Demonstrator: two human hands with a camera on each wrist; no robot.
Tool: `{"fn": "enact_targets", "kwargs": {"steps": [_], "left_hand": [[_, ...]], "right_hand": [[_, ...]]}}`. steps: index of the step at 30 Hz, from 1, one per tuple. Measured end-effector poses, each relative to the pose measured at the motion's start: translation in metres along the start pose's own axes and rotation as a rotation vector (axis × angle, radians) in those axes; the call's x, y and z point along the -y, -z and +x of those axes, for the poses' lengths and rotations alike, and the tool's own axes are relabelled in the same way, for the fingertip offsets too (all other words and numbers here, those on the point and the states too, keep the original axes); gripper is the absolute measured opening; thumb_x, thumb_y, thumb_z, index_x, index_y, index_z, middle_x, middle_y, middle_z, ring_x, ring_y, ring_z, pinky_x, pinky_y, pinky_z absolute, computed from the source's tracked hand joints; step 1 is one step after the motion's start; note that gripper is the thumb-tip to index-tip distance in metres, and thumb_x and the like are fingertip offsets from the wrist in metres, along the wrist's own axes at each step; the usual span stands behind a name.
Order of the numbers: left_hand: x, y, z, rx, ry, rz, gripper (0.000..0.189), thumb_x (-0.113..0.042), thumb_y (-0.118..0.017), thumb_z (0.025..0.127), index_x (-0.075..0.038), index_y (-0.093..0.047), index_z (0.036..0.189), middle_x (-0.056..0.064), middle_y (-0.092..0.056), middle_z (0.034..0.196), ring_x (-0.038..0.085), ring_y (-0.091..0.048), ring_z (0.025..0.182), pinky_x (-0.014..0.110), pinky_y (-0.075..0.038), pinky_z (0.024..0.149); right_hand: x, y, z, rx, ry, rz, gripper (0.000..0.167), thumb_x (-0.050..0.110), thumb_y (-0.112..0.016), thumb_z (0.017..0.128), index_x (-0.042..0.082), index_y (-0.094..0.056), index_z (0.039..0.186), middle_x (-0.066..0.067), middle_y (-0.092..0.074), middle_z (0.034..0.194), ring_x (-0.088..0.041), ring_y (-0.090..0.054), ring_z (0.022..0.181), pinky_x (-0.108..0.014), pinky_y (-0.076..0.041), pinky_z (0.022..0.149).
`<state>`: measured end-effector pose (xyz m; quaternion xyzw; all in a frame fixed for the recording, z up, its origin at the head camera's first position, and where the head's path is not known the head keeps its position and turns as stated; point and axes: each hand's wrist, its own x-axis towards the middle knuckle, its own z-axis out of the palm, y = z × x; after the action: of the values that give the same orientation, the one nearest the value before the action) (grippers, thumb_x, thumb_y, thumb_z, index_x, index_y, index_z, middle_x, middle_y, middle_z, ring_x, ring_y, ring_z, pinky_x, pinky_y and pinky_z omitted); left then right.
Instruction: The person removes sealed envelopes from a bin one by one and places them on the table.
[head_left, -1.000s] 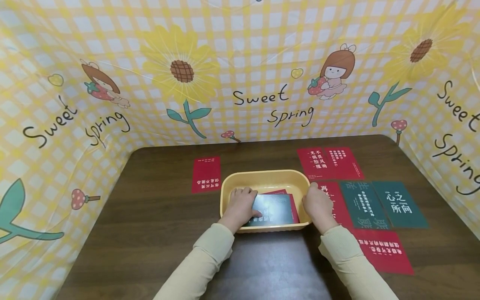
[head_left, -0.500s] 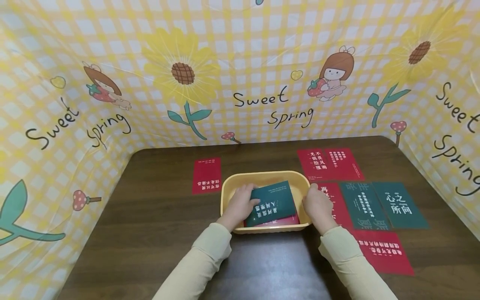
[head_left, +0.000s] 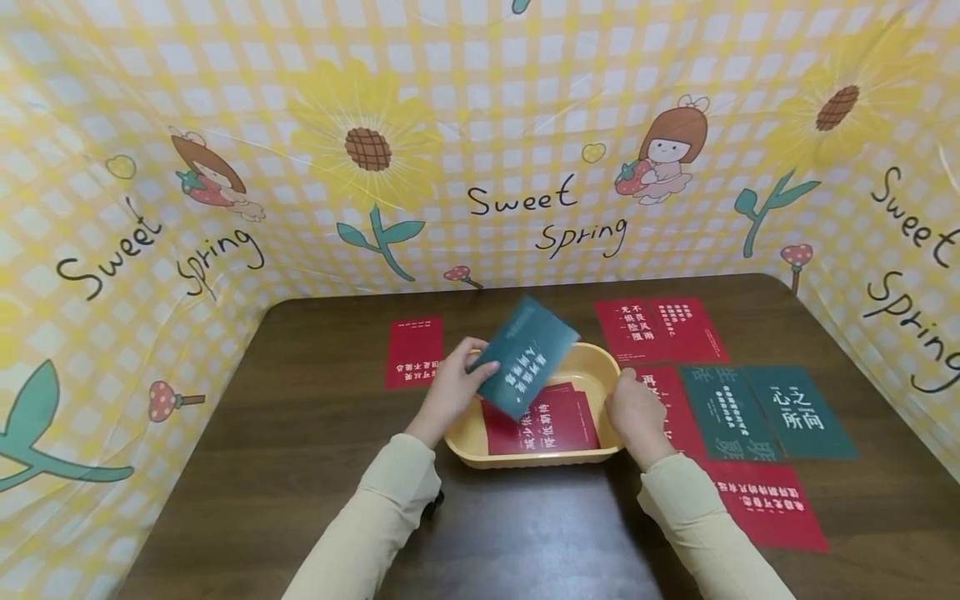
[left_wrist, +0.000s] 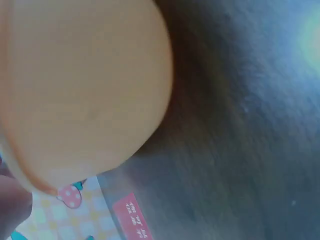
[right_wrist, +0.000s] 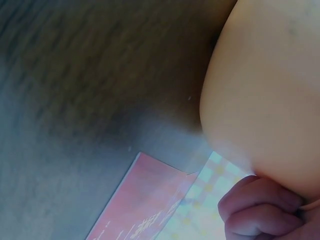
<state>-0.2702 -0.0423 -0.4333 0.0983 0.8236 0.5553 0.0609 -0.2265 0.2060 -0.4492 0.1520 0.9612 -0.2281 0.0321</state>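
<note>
A green card (head_left: 531,350) with white characters is pinched at its left edge by my left hand (head_left: 452,385), tilted above a yellow plastic basket (head_left: 540,458). Several red cards (head_left: 573,421) lie stacked inside that basket. My right hand (head_left: 636,410) grips the basket's right rim. In the right wrist view, curled fingers (right_wrist: 257,207) hold the rim from outside. The left wrist view is mostly filled by the basket's outer wall (left_wrist: 90,90); only a bit of the left hand shows at its edge.
Right of the basket, red cards (head_left: 772,504) and green cards (head_left: 802,408) lie flat on the dark wooden table (head_left: 300,467). A single red card (head_left: 415,346) lies to the left, partly behind my left hand. A yellow checked cloth (head_left: 510,100) surrounds the table's back and sides.
My left hand has lifted the green card off the stack in the basket, up and to the left, turning it. Red cards beneath are now exposed. The right hand has stayed on the rim.
</note>
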Motion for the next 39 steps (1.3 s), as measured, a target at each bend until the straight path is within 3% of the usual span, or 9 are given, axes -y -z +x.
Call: {"fn": "enact_targets", "kwargs": {"steps": [5,10,17,22,25,30,34,36,39], "left_hand": [[0.001,0.013,0.003,-0.140,0.085,-0.232,0.037,-0.014,-0.062,0.096,-0.007,-0.046,0.129,0.021,-0.064,0.112,0.033,-0.068,0.090,0.036,-0.057,0.062],[0.007,0.024,0.006,-0.248,0.111,-0.382,0.037,-0.010,-0.047,0.103,-0.004,-0.033,0.136,0.025,-0.053,0.123,0.038,-0.060,0.107,0.033,-0.057,0.070],[0.023,0.052,0.007,-0.444,0.130,-0.521,0.041,0.008,-0.044,0.097,0.009,-0.031,0.136,0.029,-0.048,0.123,0.022,-0.060,0.095,0.026,-0.054,0.079],[0.042,0.080,0.002,-0.528,0.214,-0.658,0.045,-0.002,-0.047,0.101,0.009,-0.034,0.142,0.024,-0.044,0.137,0.021,-0.056,0.111,0.023,-0.049,0.087],[0.053,0.093,-0.003,-0.580,0.278,-0.662,0.047,-0.006,-0.050,0.101,0.007,-0.037,0.144,0.021,-0.046,0.139,0.018,-0.057,0.111,0.022,-0.049,0.087],[0.069,0.112,-0.014,-0.666,0.384,-0.604,0.045,-0.011,-0.054,0.100,0.008,-0.044,0.140,0.019,-0.048,0.134,0.002,-0.065,0.080,0.018,-0.050,0.080],[0.075,0.124,-0.025,-0.709,0.456,-0.613,0.053,-0.018,-0.054,0.100,0.007,-0.038,0.143,0.019,-0.047,0.131,-0.004,-0.063,0.062,0.016,-0.051,0.075],[0.077,0.129,-0.029,-0.711,0.481,-0.607,0.056,-0.021,-0.053,0.100,0.007,-0.034,0.145,0.018,-0.052,0.123,-0.003,-0.064,0.060,0.017,-0.052,0.073],[0.080,0.134,-0.033,-0.699,0.513,-0.615,0.059,-0.023,-0.051,0.100,0.008,-0.030,0.146,0.008,-0.060,0.097,-0.001,-0.064,0.059,0.017,-0.052,0.073]], "right_hand": [[0.000,-0.001,0.002,0.006,0.000,-0.001,0.026,0.005,-0.052,0.091,-0.013,-0.043,0.107,-0.033,-0.060,0.092,-0.048,-0.062,0.087,-0.060,-0.049,0.075],[0.000,-0.002,0.002,0.008,-0.006,-0.002,0.027,0.004,-0.052,0.091,-0.013,-0.043,0.109,-0.033,-0.060,0.092,-0.047,-0.062,0.087,-0.060,-0.049,0.075],[0.001,-0.002,0.002,0.014,-0.005,-0.004,0.028,0.004,-0.054,0.091,-0.013,-0.043,0.111,-0.031,-0.060,0.090,-0.044,-0.063,0.084,-0.058,-0.050,0.075],[0.000,-0.002,0.001,0.015,-0.021,-0.008,0.028,0.005,-0.055,0.091,-0.012,-0.043,0.110,-0.031,-0.060,0.089,-0.044,-0.062,0.084,-0.058,-0.050,0.075],[-0.001,-0.003,0.000,0.004,-0.017,-0.014,0.025,0.005,-0.054,0.091,-0.011,-0.043,0.107,-0.031,-0.060,0.088,-0.045,-0.063,0.083,-0.058,-0.051,0.072],[-0.001,-0.005,0.000,-0.009,-0.001,-0.015,0.023,0.004,-0.053,0.091,-0.011,-0.044,0.105,-0.031,-0.060,0.087,-0.046,-0.063,0.083,-0.057,-0.051,0.070],[0.000,-0.004,0.001,-0.011,-0.003,-0.017,0.023,0.004,-0.054,0.091,-0.011,-0.044,0.105,-0.031,-0.060,0.086,-0.045,-0.063,0.082,-0.057,-0.051,0.070],[0.000,-0.003,0.000,-0.009,-0.003,-0.015,0.023,0.004,-0.054,0.091,-0.011,-0.044,0.105,-0.031,-0.060,0.086,-0.045,-0.063,0.081,-0.057,-0.051,0.070],[0.001,-0.001,0.000,-0.005,-0.003,-0.010,0.024,0.004,-0.055,0.090,-0.011,-0.043,0.105,-0.030,-0.060,0.085,-0.044,-0.063,0.080,-0.057,-0.051,0.071]]}}
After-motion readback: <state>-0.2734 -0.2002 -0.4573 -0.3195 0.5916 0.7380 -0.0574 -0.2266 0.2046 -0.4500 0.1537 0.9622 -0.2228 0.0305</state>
